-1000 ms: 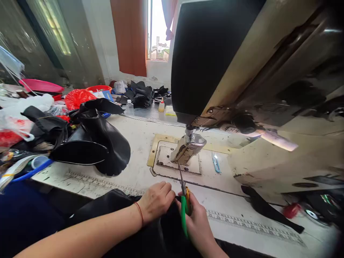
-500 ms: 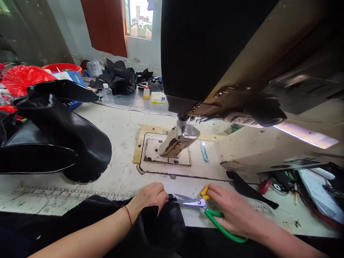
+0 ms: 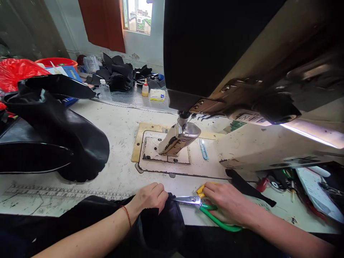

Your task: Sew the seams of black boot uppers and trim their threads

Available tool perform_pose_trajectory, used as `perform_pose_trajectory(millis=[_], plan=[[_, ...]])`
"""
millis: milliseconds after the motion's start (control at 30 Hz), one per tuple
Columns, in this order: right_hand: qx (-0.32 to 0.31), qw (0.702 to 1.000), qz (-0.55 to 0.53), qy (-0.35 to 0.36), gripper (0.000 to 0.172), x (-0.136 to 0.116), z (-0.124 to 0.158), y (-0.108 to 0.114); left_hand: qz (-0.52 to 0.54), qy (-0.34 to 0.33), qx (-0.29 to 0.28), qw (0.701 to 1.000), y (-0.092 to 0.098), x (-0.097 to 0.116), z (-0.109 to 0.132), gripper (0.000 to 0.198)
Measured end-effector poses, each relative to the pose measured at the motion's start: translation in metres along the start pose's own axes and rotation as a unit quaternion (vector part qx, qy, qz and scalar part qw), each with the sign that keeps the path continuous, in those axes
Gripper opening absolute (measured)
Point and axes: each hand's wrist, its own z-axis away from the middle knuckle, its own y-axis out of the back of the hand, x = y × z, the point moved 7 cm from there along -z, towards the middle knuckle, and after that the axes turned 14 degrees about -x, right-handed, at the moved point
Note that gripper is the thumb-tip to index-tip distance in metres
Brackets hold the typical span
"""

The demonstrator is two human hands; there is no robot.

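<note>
My left hand point(image 3: 149, 199) is curled over a piece of black leather point(image 3: 161, 225) at the table's near edge, gripping it. My right hand point(image 3: 224, 204) lies over green-and-yellow-handled scissors point(image 3: 200, 205), fingers wrapped on the handles. The scissors lie flat on the table with their blades pointing left, tips close to the leather. Behind them stands the sewing machine point(image 3: 242, 71) with its presser foot point(image 3: 177, 138) over the needle plate.
A heap of black leather pieces point(image 3: 53, 132) sits at left on the white table point(image 3: 115, 125). Blue thread snips point(image 3: 203, 148) lie beside the needle plate. A black strip point(image 3: 249, 188), tools and papers lie at right. Bottles, a red basin and more leather stand at the back.
The scissors went from upright in my right hand to lying flat on the table, blades pointing left. My right hand moved right with them. The view shifted left and closer.
</note>
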Motion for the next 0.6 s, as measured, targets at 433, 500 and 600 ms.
perform_pose_trajectory(millis=[433, 500, 600], plan=[[-0.014, 1.000, 0.013, 0.000, 0.007, -0.009, -0.017, 0.003, 0.312, 0.068, -0.063, 0.945, -0.005, -0.033, -0.006, 0.018], [-0.015, 1.000, -0.006, -0.015, 0.008, -0.008, -0.018, 0.006, 0.357, 0.079, -0.078, 0.928, -0.004, -0.038, -0.008, 0.016], [-0.028, 0.999, -0.015, -0.020, 0.014, -0.014, -0.023, 0.010, 0.394, 0.095, -0.096, 0.909, -0.004, -0.042, -0.010, 0.015]])
